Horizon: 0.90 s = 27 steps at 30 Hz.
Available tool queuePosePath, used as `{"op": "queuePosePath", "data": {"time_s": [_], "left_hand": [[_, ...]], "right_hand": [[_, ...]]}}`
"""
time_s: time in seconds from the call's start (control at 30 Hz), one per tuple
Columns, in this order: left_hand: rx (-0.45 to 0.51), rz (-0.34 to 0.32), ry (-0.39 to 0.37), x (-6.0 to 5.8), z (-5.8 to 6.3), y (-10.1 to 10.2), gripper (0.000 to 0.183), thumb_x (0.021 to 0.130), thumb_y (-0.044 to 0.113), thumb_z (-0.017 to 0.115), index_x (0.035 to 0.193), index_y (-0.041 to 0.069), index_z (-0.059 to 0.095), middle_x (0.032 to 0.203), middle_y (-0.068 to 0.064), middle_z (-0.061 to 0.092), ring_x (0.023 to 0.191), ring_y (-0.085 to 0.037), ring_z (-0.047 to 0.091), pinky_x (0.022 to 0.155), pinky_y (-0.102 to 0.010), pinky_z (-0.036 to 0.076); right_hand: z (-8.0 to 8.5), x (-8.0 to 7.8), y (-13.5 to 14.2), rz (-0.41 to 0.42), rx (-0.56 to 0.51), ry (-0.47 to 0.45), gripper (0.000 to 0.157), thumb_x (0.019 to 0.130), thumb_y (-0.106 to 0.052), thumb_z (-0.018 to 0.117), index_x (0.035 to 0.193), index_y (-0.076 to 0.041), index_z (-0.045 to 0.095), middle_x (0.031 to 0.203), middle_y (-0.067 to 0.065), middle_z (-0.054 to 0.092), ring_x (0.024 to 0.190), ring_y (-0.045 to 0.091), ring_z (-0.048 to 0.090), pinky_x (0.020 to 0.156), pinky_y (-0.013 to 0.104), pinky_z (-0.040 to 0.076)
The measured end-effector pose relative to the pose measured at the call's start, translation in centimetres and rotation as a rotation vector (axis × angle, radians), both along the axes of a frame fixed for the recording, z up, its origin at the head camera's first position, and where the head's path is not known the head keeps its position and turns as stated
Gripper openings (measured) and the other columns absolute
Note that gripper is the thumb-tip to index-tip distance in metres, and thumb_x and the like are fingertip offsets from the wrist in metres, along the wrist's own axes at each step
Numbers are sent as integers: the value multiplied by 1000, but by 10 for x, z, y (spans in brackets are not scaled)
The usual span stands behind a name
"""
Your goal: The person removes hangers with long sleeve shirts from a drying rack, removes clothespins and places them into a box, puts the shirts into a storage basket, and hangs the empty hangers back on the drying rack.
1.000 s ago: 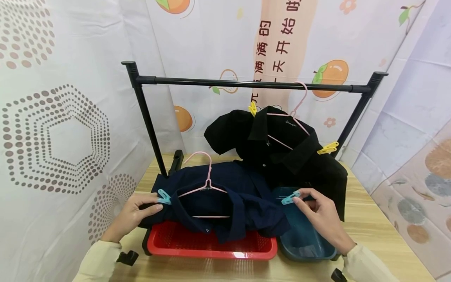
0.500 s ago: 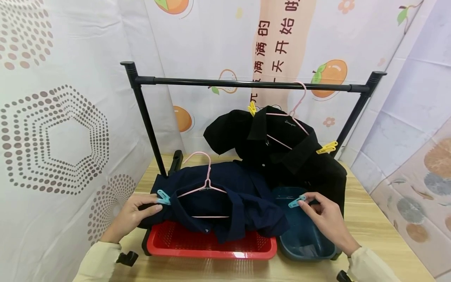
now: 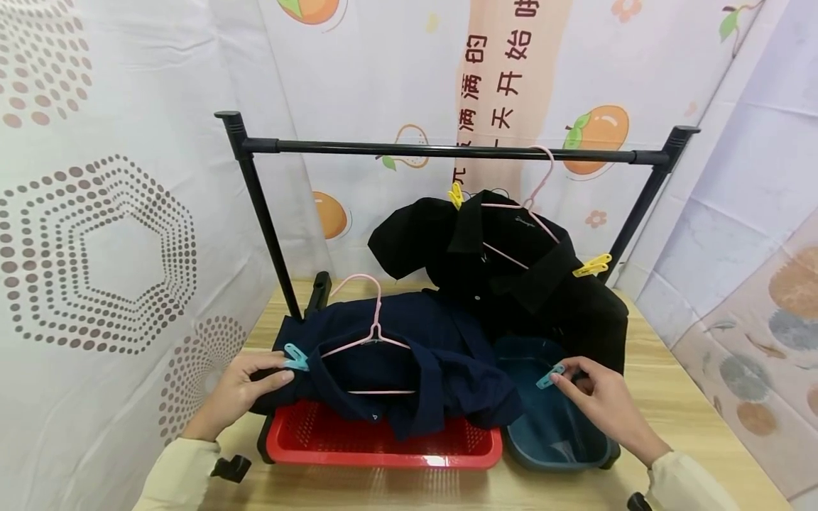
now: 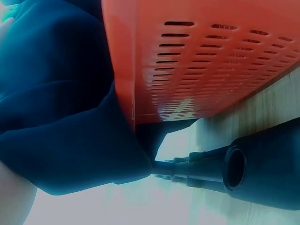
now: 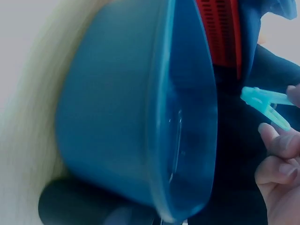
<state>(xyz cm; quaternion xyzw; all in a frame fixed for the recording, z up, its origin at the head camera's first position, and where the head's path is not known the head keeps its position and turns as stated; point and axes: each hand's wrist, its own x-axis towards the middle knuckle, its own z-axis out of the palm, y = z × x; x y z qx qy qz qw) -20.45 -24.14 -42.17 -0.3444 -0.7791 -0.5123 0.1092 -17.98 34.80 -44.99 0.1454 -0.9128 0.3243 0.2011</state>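
Between right thumb and index finger, my right hand [image 3: 601, 397] pinches a light blue clothespin [image 3: 549, 377] above a dark teal basin [image 3: 556, 426]. The right wrist view shows this clothespin [image 5: 265, 99] beyond the basin's rim. A navy collared shirt [image 3: 466, 390] lies over a red basket [image 3: 383, 459] with a pink hanger [image 3: 378, 312] in its neck. Another light blue clothespin [image 3: 296, 358] sits at the shirt's left shoulder. There my left hand [image 3: 246, 383] touches the shirt, its fingertips beside that clothespin; fabric partly hides how they hold.
A black rack [image 3: 415, 149] spans the back. From its bar a black shirt [image 3: 460, 262] hangs on a pink hanger [image 3: 542, 177], with yellow clothespins [image 3: 593, 266] at its shoulders. A printed curtain [image 3: 371, 78] stands behind the wooden table [image 3: 664, 383].
My right hand has moved right and slightly toward me with its clothespin, away from the navy shirt and over the basin. The left hand has stayed in place.
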Motion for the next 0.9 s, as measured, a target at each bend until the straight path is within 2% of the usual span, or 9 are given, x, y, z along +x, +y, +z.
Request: {"op": "queuePosePath", "data": {"time_s": [0.17, 0.3, 0.57, 0.7, 0.9], "left_hand": [[7, -4, 1, 3, 1, 0, 31, 88, -16, 67, 104, 7, 80, 100, -5, 76, 91, -9, 70, 86, -21, 53], [10, -22, 2, 2, 2, 0, 30, 89, -17, 66, 103, 6, 79, 98, -4, 75, 87, -10, 68, 84, -22, 53], [10, -7, 3, -4, -1, 1, 31, 88, -16, 68, 105, 7, 80, 104, -6, 77, 96, -10, 70, 88, -21, 53], [9, -17, -6, -3, -2, 0, 30, 88, -17, 67, 101, 7, 80, 98, -4, 75, 89, -10, 68, 85, -22, 53], [7, -7, -26, -2, 0, 1, 29, 88, -15, 68, 104, 7, 80, 104, -5, 76, 96, -11, 70, 89, -22, 52]], "right_hand": [[-6, -1, 4, 83, 44, -54, 11, 96, -18, 76, 103, -14, 69, 80, -12, 61, 49, 2, 44, 46, 23, 39], [-9, -4, 6, 126, 76, -43, 11, 95, -17, 77, 101, -14, 68, 77, -14, 59, 51, 0, 45, 48, 22, 42], [-9, -8, 13, 185, 185, -36, 12, 92, -19, 80, 96, -14, 70, 69, -20, 50, 54, -4, 42, 55, 22, 43], [-10, -9, 14, 221, 266, -114, 15, 94, -26, 78, 98, -13, 72, 72, -21, 51, 62, -4, 46, 58, 22, 45], [-7, -8, 14, 220, 362, -242, 29, 96, -37, 74, 105, -9, 73, 75, -19, 51, 64, -3, 47, 56, 22, 43]]}}
